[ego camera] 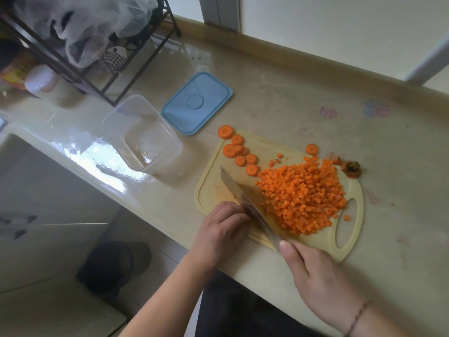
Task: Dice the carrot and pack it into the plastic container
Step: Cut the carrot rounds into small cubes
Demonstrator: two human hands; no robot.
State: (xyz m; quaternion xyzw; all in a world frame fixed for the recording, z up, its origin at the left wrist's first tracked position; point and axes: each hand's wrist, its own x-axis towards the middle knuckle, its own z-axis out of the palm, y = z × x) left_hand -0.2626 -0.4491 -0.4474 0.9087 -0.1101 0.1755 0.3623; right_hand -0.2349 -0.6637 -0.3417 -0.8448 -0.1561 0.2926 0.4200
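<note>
A pile of diced carrot (303,198) covers the right half of the pale yellow cutting board (211,190). Several round carrot slices (237,149) lie at the board's far left corner. The knife (243,198) rests edge down on the board, left of the pile. My right hand (315,278) grips its handle, thumb along the spine. My left hand (221,227) sits against the blade's left side with fingers curled down over a small carrot piece, mostly hidden. The clear plastic container (143,135) stands empty to the left, its blue lid (196,102) behind it.
The carrot's stem end (351,169) lies off the board's far right corner. A black metal rack (97,45) with plastic bags and a white jar (43,81) stand at the back left. A sink (36,190) drops away left of the counter edge.
</note>
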